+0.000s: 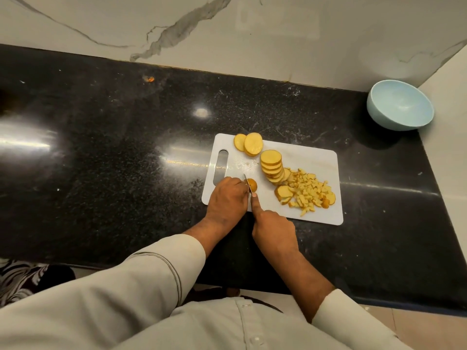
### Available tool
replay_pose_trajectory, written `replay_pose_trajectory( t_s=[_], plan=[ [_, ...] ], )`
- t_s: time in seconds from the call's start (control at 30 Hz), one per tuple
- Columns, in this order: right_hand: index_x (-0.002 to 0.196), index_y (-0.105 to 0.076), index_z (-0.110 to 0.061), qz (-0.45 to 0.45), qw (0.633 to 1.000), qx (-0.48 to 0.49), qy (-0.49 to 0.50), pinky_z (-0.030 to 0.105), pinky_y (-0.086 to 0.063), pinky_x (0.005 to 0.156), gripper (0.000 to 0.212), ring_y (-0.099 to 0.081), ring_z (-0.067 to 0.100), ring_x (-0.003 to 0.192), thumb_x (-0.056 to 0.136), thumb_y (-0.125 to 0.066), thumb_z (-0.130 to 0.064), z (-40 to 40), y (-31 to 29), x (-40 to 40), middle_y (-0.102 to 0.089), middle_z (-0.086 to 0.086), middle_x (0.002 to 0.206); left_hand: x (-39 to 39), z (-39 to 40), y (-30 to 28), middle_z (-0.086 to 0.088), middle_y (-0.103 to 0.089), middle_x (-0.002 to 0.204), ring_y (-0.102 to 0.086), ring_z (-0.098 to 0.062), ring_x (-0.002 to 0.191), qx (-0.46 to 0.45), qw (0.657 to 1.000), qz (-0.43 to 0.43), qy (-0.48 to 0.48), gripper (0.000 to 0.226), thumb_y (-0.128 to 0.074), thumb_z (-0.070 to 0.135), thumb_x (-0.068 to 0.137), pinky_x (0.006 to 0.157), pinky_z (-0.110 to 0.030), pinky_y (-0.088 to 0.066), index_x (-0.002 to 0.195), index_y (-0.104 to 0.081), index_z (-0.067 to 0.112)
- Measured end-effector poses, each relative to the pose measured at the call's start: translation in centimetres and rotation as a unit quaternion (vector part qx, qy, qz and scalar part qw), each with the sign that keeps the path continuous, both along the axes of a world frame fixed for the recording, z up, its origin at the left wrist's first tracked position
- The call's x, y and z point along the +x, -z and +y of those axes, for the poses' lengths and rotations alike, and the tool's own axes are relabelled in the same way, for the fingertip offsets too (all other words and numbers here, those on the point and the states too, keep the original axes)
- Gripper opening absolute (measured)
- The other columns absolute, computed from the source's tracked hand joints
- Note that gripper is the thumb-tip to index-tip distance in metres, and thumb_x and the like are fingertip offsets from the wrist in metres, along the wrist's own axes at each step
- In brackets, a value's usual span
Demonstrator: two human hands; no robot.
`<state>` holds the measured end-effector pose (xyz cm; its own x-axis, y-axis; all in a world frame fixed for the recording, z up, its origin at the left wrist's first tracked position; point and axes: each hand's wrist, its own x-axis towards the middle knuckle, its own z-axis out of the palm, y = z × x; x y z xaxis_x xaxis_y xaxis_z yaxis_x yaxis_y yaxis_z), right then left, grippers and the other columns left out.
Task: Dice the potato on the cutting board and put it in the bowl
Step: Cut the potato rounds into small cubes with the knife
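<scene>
A white cutting board (313, 157) lies on the black counter. My left hand (228, 198) holds a small end piece of potato (253, 184) near the board's left side. My right hand (273, 227) grips a knife (247, 184), forefinger stretched along its spine, the blade standing against that piece. Two round slices (249, 144) lie at the board's far edge, a leaning row of slices (273, 166) sits mid-board, and a heap of diced potato (312, 192) lies at the right. A pale blue bowl (400, 104), with nothing in it, stands in the far right corner.
The black speckled counter (113, 147) stretches wide to the left of the board. A marble wall (227, 29) runs along the back and another closes off the right side behind the bowl. The counter's near edge is just below my forearms.
</scene>
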<state>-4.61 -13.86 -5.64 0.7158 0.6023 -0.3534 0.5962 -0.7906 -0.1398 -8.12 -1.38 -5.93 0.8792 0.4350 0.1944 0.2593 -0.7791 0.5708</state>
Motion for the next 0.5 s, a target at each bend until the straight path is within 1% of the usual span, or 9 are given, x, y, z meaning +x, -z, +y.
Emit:
replay_pose_trajectory(
  t_s=[0.03,0.1,0.2,0.27,0.33,0.37,0.4,0.43,0.5],
  plan=[
    [0.153,0.004,-0.032,0.003,1.000,-0.004,0.000,0.033,-0.034,0.056,0.071,-0.054,0.022,0.069,0.096,-0.036,-0.019,-0.7,0.0,-0.4,-0.055,0.002,0.083,0.0,0.1,0.1,-0.013,-0.063,0.072,-0.055,-0.028,0.072,0.002,1.000,0.003,0.001,0.013,-0.062,0.004,0.086,0.066,-0.043,-0.049,0.077,-0.071,-0.002],
    [0.152,0.007,-0.033,0.007,1.000,-0.009,-0.003,0.034,-0.036,0.057,0.071,-0.059,0.023,0.074,0.096,-0.036,-0.019,-2.2,-0.3,-1.3,-0.059,0.003,0.092,0.0,0.1,0.2,-0.015,-0.064,0.074,-0.057,-0.030,0.074,0.008,1.000,0.010,0.005,0.011,-0.062,0.002,0.086,0.067,-0.044,-0.049,0.081,-0.071,-0.003],
    [0.151,0.009,-0.035,0.025,1.000,-0.003,0.003,0.035,-0.045,0.061,0.070,-0.059,0.019,0.074,0.098,-0.035,-0.021,-4.0,-0.7,-2.1,-0.054,-0.001,0.090,-0.2,0.2,0.3,-0.016,-0.066,0.078,-0.058,-0.032,0.076,0.015,1.000,0.008,0.015,0.009,-0.064,0.001,0.086,0.068,-0.044,-0.050,0.083,-0.071,-0.003],
    [0.150,0.009,-0.036,0.021,1.000,0.017,0.015,0.035,-0.050,0.063,0.067,-0.059,0.016,0.072,0.100,-0.033,-0.024,-5.0,-1.0,-2.4,-0.052,-0.004,0.089,-0.2,0.6,0.3,-0.014,-0.067,0.084,-0.057,-0.030,0.082,-0.008,1.000,0.022,0.020,0.010,-0.063,0.005,0.088,0.073,-0.043,-0.049,0.086,-0.071,-0.001],
    [0.151,0.006,-0.036,0.000,0.998,0.045,0.035,0.032,-0.051,0.060,0.064,-0.056,0.013,0.066,0.101,-0.032,-0.028,-5.5,-1.2,-2.4,-0.048,-0.006,0.083,0.2,1.7,0.0,-0.009,-0.066,0.094,-0.056,-0.025,0.090,-0.045,0.997,0.048,0.027,0.010,-0.064,0.012,0.088,0.079,-0.033,-0.045,0.093,-0.069,0.005],
    [0.151,0.005,-0.036,-0.009,0.997,0.058,0.044,0.031,-0.051,0.059,0.063,-0.055,0.012,0.063,0.101,-0.032,-0.028,-5.6,-1.3,-2.3,-0.047,-0.007,0.080,0.7,2.5,-0.2,-0.006,-0.065,0.100,-0.057,-0.022,0.095,-0.051,0.996,0.062,0.049,0.013,-0.065,0.013,0.088,0.080,-0.029,-0.043,0.099,-0.068,0.008],
    [0.152,0.004,-0.036,-0.016,0.996,0.069,0.052,0.031,-0.051,0.058,0.063,-0.053,0.011,0.062,0.101,-0.033,-0.029,-5.6,-1.4,-2.2,-0.047,-0.007,0.078,1.2,3.4,-0.5,-0.005,-0.063,0.107,-0.057,-0.022,0.099,-0.038,0.992,0.080,0.091,0.019,-0.066,0.012,0.087,0.082,-0.028,-0.043,0.105,-0.068,0.010],
    [0.152,0.003,-0.036,-0.020,0.995,0.079,0.058,0.031,-0.052,0.057,0.062,-0.052,0.010,0.060,0.102,-0.033,-0.029,-5.5,-1.5,-2.1,-0.048,-0.007,0.077,1.9,4.3,-0.8,-0.005,-0.061,0.112,-0.057,-0.022,0.103,-0.010,0.984,0.104,0.146,0.026,-0.065,0.011,0.086,0.084,-0.029,-0.044,0.112,-0.066,0.012],
    [0.152,0.001,-0.034,-0.023,0.994,0.092,0.063,0.030,-0.051,0.056,0.062,-0.051,0.009,0.059,0.102,-0.035,-0.029,-5.2,-1.6,-1.8,-0.050,-0.006,0.077,3.3,5.8,-1.6,-0.005,-0.057,0.117,-0.056,-0.022,0.105,0.073,0.952,0.167,0.247,0.034,-0.063,0.013,0.089,0.081,-0.028,-0.044,0.122,-0.061,0.018]
  ],
)
